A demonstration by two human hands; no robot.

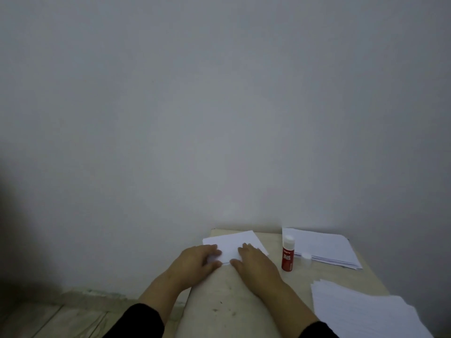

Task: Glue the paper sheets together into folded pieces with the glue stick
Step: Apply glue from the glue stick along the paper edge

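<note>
Sleeves (146,320): black, at bottom edge, nearest camera; forearms bare beyond them.
Wall (219,106): plain grey-white, fills most of view behind table.
Table (219,301): pale top with dark specks, pushed against wall.
Near stack (361,311): loose white sheets, front right of table, fanned at edges.
Far stack (322,247): white sheets at back right, just beside glue stick.
Folded sheet (234,242): white, back left of table, far-left corner overhanging table edge.
Left hand (197,261): on near-left part of folded sheet, fingers loosely bent, pressing; thumb at paper's near edge.
Right hand (256,263): flat on near-right part of folded sheet, fingers straight, pressing down.
Glue stick (287,254): red body, white top, upright, between folded sheet and far stack, untouched.
Cap (306,256): small, whitish, resting on near edge of far stack.
</note>
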